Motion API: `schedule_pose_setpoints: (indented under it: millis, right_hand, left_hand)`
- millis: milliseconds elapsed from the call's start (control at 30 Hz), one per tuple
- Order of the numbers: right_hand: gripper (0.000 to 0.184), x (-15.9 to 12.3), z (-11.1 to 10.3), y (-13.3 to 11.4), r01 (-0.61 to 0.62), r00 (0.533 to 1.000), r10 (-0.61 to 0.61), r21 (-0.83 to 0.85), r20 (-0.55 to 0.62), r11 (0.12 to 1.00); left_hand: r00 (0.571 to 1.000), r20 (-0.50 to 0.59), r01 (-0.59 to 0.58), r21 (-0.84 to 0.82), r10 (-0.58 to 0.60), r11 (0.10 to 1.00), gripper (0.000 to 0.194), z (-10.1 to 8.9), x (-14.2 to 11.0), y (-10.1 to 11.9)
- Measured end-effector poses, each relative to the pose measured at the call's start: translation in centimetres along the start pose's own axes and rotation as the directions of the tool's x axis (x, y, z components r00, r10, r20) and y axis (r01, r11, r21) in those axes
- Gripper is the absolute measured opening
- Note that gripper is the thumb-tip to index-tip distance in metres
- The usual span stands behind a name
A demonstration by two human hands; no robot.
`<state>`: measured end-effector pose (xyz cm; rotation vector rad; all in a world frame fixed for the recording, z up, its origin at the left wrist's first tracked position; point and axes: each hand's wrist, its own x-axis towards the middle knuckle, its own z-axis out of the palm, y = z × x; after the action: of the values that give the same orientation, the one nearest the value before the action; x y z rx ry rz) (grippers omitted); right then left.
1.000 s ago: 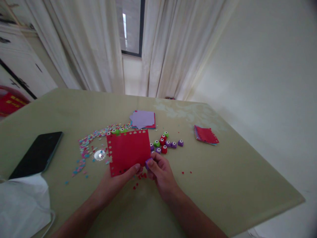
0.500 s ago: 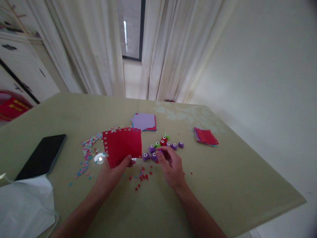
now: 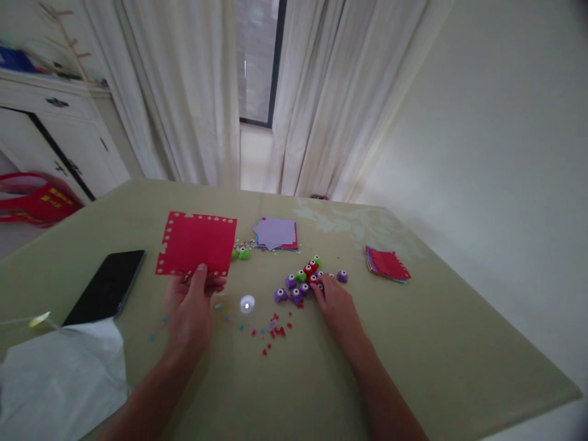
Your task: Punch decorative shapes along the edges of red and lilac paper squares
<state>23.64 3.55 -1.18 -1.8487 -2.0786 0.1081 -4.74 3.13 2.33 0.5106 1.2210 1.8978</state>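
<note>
In my left hand (image 3: 190,306) is a sheet of red paper (image 3: 199,244), pinched along its lower edge, thumb in front. Small shaped holes run along its top, left and bottom edges. My right hand (image 3: 337,306) rests at a cluster of small paper punches with eye-like tops. Its thumb and fingers are closed at a red paper punch (image 3: 313,280), partly covered by the fingertips. Purple punches (image 3: 280,296) and a green punch (image 3: 301,275) stand around it. Red paper bits (image 3: 278,331) lie nearer me, between my hands.
A small shiny white round object (image 3: 247,304) lies between the hands. Farther back are a stack of lilac paper (image 3: 275,233) and green punches (image 3: 243,252). Punched red paper (image 3: 388,264) is stacked at right. At left are a black phone (image 3: 105,285) and a white cloth-like item (image 3: 68,373).
My left hand has moved left and lifted the red paper off the confetti side, uncovering green punches and the white round object. My right hand has shifted right and lowered among the punches.
</note>
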Motion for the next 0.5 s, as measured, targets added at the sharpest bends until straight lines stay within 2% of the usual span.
schedule_pose_setpoints:
  millis: [67,167,233,333,433,500]
  right_hand:
    - [0.012,0.0,-0.2,-0.6,-0.022,1.0,0.022,-0.063,-0.005,0.998]
    - [0.016,0.5,-0.9,-2.3,-0.019,0.996,0.009,-0.113,-0.089,0.993]
    - [0.017,1.4,-1.2,-4.2,0.082,0.99,-0.089,-0.066,-0.108,0.994]
    - [0.022,3.5,-0.6,-7.7,0.289,0.957,-0.288,0.02,-0.025,0.957]
    - [0.041,6.5,1.4,-11.2,0.455,0.888,-0.457,0.039,0.05,0.89]
    - [0.055,8.4,3.0,-12.9,0.481,0.873,-0.48,0.008,0.087,0.877]
  left_hand:
    - [1.0,-0.022,-0.021,-0.038,0.02,0.999,0.023,0.1,0.0,0.4]
    - [0.997,-0.048,-0.059,-0.063,0.056,0.996,0.022,0.2,0.0,0.7]
    - [0.997,-0.045,-0.07,-0.044,0.068,0.997,0.021,0.2,-0.1,0.6]
    - [0.998,0.026,-0.06,0.01,0.06,0.998,0.022,0.0,-0.2,0.1]
    - [0.994,0.092,-0.07,0.039,0.066,0.997,0.024,-0.1,-0.4,-0.4]
    - [0.989,0.128,-0.077,0.035,0.072,0.996,0.029,-0.1,-0.4,-0.7]
